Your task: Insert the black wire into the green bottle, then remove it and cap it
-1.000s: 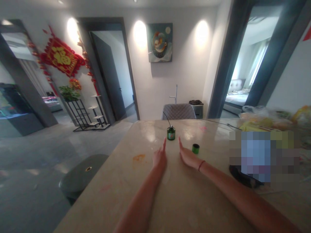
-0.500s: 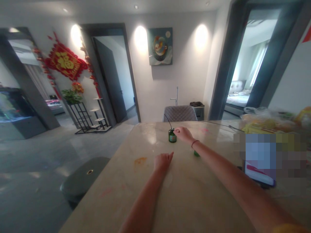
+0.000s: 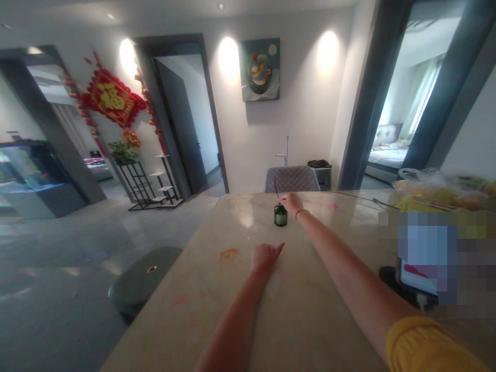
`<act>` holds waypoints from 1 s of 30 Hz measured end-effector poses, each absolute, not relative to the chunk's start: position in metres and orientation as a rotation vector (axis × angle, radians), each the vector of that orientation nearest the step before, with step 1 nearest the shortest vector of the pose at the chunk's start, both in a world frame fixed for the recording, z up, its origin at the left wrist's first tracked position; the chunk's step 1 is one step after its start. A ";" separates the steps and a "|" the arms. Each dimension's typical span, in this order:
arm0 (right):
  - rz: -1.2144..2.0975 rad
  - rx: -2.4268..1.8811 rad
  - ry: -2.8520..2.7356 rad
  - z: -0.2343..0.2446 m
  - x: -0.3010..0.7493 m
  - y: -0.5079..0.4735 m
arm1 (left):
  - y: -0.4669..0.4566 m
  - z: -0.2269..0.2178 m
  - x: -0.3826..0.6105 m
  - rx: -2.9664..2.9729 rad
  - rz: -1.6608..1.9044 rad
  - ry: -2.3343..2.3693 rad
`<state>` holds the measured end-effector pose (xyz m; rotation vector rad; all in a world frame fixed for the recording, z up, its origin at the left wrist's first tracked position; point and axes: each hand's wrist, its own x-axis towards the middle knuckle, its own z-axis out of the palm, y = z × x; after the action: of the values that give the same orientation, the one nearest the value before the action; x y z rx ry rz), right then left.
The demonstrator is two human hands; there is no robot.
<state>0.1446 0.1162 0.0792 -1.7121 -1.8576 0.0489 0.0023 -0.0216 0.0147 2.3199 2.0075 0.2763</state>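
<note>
while the bare left hand (image 3: 266, 258) sits with fingers curled in, the bare right hand (image 3: 292, 202) has moved from beside the glossy green bottle (image 3: 281, 217), near the beige tabletop's (image 3: 302, 310) far edge, to its top; whether pinching, i can't tell.

The tabletop (image 3: 209, 294) offers passage left of the green bottle (image 3: 280, 218); the right hand (image 3: 292, 203) crowds its top, and the right forearm (image 3: 344, 263) seems to block approach from the right.

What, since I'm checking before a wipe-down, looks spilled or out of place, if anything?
An orange smear on the table, left of the left hand, looks odd: its patchy shape resembles a spill or stain. A fainter pink mark shows nearer the table's left edge. The green bottle at the right hand stands upright.
</note>
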 end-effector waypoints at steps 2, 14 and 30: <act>-0.012 -1.674 -1.787 0.089 0.146 0.113 | -0.022 0.015 0.003 2.328 0.265 2.014; 0.761 -1.586 -1.605 0.102 0.198 0.076 | -0.022 0.017 0.004 2.336 0.268 2.034; 0.019 -2.319 -2.107 0.045 0.215 0.032 | -0.022 0.016 0.005 2.377 0.253 2.052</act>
<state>0.2149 0.0318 0.0447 -2.3189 -2.1071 0.0192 0.0047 -0.0218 0.0158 2.3769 2.0515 0.2532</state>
